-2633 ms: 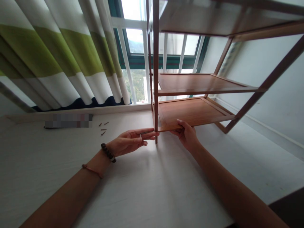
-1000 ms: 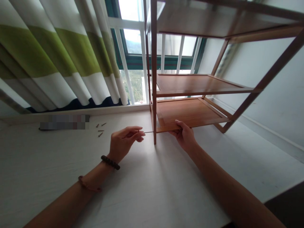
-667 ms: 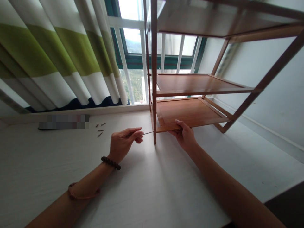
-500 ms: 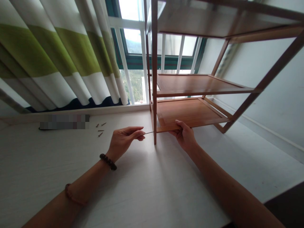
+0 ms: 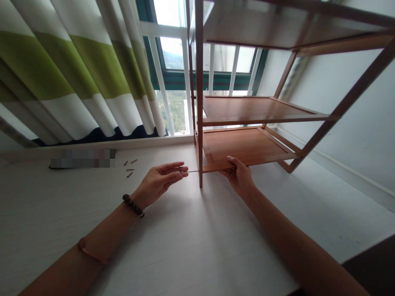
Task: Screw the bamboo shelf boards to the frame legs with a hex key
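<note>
A thin metal stick (image 5: 193,171) is being held by the left hand (image 5: 163,179) between its fingertips, its end against a straight wooden leg (image 5: 200,144). The smooth, flat brown bottom board (image 5: 247,144) is being gripped at its edge by the right hand (image 5: 241,176).

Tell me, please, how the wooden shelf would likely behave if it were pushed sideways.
The shelf looks fairly stiff, with straight wooden posts joined to flat boards. It could tip, since its legs are slim and it rises out of view. The right hand, gripping the bottom board, might steady it a little.
</note>
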`<control>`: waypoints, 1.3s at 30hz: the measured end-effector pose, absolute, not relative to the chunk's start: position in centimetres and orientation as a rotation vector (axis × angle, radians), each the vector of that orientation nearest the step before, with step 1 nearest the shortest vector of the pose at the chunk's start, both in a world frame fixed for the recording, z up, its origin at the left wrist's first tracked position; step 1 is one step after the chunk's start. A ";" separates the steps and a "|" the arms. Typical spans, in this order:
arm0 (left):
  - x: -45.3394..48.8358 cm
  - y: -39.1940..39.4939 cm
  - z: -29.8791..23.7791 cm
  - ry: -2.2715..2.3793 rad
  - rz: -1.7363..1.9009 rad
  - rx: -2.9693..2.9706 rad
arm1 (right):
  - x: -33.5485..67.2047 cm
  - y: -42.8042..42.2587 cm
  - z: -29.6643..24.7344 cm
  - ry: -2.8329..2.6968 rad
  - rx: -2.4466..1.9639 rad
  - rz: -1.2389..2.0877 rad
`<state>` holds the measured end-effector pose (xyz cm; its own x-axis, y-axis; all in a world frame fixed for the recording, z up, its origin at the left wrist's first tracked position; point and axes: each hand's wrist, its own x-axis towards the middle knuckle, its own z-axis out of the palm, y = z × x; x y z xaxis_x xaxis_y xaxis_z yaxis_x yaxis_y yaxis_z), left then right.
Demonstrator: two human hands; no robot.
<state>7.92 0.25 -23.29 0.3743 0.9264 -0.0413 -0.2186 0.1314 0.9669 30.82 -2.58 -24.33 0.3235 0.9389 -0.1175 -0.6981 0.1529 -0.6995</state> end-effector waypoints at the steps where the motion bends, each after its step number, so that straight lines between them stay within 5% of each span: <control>1: 7.8 0.3 -23.4 0.800 0.965 1.128 | 30.8 -2.6 -24.3 -0.387 -0.746 1.214; 18: 8.7 -0.7 -22.8 1.072 1.038 1.595 | 31.1 -2.6 -24.4 -0.386 -0.761 1.243; 25: 8.5 -0.6 -21.3 1.031 0.800 1.419 | 31.0 -2.6 -24.3 -0.374 -0.769 1.220; 39: 8.7 -1.0 -21.3 1.026 0.891 1.273 | 30.8 -2.4 -24.0 -0.375 -0.766 1.157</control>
<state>8.69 -0.99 -21.30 0.3147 0.9432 -0.1068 0.0266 0.1037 0.9943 30.76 -2.44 -24.01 0.3793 0.9183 -0.1135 -0.6770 0.1918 -0.7105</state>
